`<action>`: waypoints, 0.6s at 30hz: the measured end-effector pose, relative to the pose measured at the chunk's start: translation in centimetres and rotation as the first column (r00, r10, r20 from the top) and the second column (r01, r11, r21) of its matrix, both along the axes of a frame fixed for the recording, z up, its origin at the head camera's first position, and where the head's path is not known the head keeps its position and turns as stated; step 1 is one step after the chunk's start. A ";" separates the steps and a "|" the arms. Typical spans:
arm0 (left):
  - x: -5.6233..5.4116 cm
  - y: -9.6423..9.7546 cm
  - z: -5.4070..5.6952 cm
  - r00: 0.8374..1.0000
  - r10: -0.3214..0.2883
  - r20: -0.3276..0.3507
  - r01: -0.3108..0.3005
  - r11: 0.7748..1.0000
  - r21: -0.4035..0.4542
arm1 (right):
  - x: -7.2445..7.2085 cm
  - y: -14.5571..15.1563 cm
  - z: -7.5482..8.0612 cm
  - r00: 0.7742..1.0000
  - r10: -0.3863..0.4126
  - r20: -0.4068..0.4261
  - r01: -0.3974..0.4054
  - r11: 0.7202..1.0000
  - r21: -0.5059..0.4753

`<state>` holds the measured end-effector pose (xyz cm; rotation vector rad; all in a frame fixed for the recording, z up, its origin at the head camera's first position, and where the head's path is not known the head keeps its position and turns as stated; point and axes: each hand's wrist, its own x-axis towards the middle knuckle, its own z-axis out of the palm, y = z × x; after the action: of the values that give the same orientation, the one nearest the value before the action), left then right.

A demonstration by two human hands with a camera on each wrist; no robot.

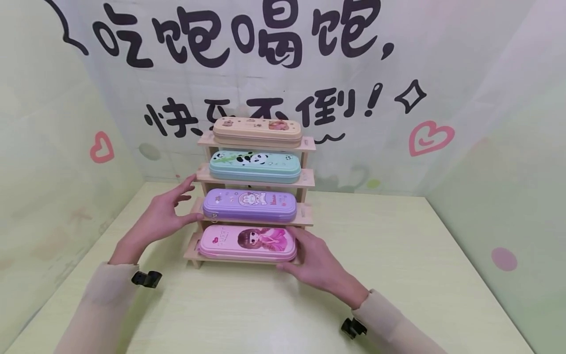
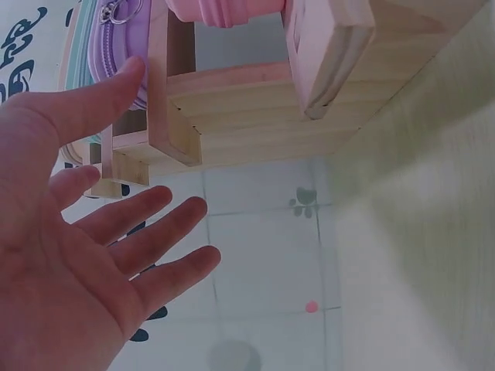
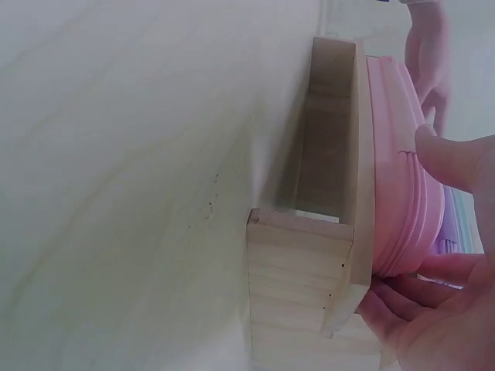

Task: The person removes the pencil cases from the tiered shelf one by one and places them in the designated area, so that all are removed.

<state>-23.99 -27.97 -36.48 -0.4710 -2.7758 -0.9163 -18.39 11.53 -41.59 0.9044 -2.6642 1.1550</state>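
Note:
Four-tier wooden stand point(image 1: 193, 251) holds a zipped pencil case on each step. On the lowest lies a pink pencil case point(image 1: 230, 241) with a doll picture; above it are a purple pencil case point(image 1: 225, 204), a mint panda one point(image 1: 278, 167) and a beige one point(image 1: 247, 129) on top. My right hand point(image 1: 319, 260) grips the pink case's right end, thumb along its front and fingers behind the end. With fingers spread, my left hand point(image 1: 161, 216) is at the stand's left side; its thumb is by the purple case's left end, contact unclear.
The stand rests on a pale wood-grain table point(image 1: 247, 309). Behind it hangs a printed backdrop point(image 1: 477, 64) with large black characters and hearts. Light panels point(image 1: 44, 162) rise on the left and right. Black wrist mounts point(image 1: 147, 279) sit at both sleeves.

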 end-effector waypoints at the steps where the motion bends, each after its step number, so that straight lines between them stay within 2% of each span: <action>1: -0.1 0.0 0.0 1.000 -0.007 0.004 0.007 1.000 0.009 | -0.1 0.0 0.0 1.000 -0.001 0.006 0.001 1.000 -0.005; 8: -0.3 -0.2 -0.5 0.999 -0.027 0.036 0.024 0.997 0.073 | -0.3 0.0 0.0 0.999 -0.036 0.001 0.036 0.999 -0.009; 18: -0.5 -0.3 -0.6 0.998 -0.030 0.048 0.025 0.995 0.093 | 0.0 0.8 0.0 0.998 -0.062 -0.008 0.061 0.997 -0.045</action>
<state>-24.49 -28.27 -37.11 -0.4794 -2.7622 -1.0707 -18.39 12.35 -41.60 0.8123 -2.6281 1.1890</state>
